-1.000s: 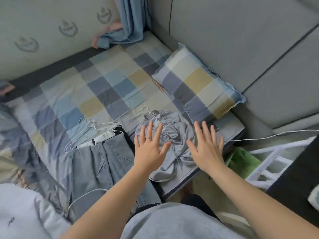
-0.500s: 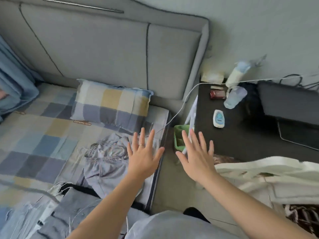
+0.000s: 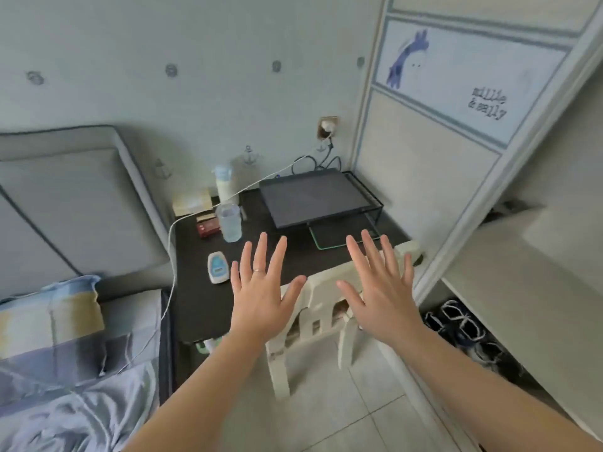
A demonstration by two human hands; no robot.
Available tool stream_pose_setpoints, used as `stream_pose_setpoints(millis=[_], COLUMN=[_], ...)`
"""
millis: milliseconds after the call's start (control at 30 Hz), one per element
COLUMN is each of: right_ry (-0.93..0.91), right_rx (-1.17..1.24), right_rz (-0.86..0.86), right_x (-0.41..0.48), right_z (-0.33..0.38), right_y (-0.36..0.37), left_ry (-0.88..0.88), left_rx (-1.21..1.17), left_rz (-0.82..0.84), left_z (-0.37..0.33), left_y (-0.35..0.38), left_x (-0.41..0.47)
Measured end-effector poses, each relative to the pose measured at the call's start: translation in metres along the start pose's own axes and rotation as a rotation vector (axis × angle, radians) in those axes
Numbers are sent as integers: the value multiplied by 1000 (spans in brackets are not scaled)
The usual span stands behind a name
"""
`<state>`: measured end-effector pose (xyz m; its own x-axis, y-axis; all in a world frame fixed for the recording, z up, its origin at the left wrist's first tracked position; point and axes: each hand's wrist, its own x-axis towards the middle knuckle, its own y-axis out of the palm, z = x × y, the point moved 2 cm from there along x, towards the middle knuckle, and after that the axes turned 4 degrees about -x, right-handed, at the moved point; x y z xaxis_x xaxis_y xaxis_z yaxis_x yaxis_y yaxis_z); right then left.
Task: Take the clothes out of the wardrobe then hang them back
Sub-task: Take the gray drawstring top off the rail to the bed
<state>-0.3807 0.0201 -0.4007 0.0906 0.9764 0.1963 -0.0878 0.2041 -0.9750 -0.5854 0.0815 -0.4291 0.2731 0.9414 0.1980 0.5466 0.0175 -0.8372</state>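
Both my hands are raised in front of me, palms down and fingers spread, holding nothing. My left hand [image 3: 261, 288], with a ring on it, hovers over the front of a black bedside table [image 3: 195, 305]. My right hand [image 3: 378, 288] hovers over a cream plastic chair [image 3: 319, 308]. The wardrobe [image 3: 456, 132] stands at the right, its pale sliding door bearing a blue animal picture. A grey-blue garment [image 3: 75, 419] lies crumpled on the bed at the bottom left. No hangers are in view.
The black table carries a monitor on a stand [image 3: 316, 197], a clear cup [image 3: 230, 223], a bottle [image 3: 223, 184] and a small white device [image 3: 217, 267]. A white cable [image 3: 169, 272] runs down to the bed. Shoes [image 3: 463, 324] sit low inside the wardrobe. A checked pillow [image 3: 49, 314] lies left.
My view has swung right, from the bed with the clothes and hangers to the bedside table and the wardrobe. Both hands stay open and spread in front of me.
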Motion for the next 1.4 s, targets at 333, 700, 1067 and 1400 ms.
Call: stream_pose_setpoints(millis=[333,700,1067,1400], right_ry=[332,632,882,1172], right_rx=[-159,-566,-905,-1220], right_rz=[-225,-548,-693,-588], right_x=[-40,-71,-56,-42], right_z=[-240,-393,-486,-542], right_y=[-138,-311,-485,-613], left_ry=[553,1032,1347,1535], left_rx=[-214,-459,-717,-875], left_rz=[36,-7,38,240], left_z=[-283,-590,-852,-1024], left_y=[71,94,108,96], left_x=[113,187,249,239])
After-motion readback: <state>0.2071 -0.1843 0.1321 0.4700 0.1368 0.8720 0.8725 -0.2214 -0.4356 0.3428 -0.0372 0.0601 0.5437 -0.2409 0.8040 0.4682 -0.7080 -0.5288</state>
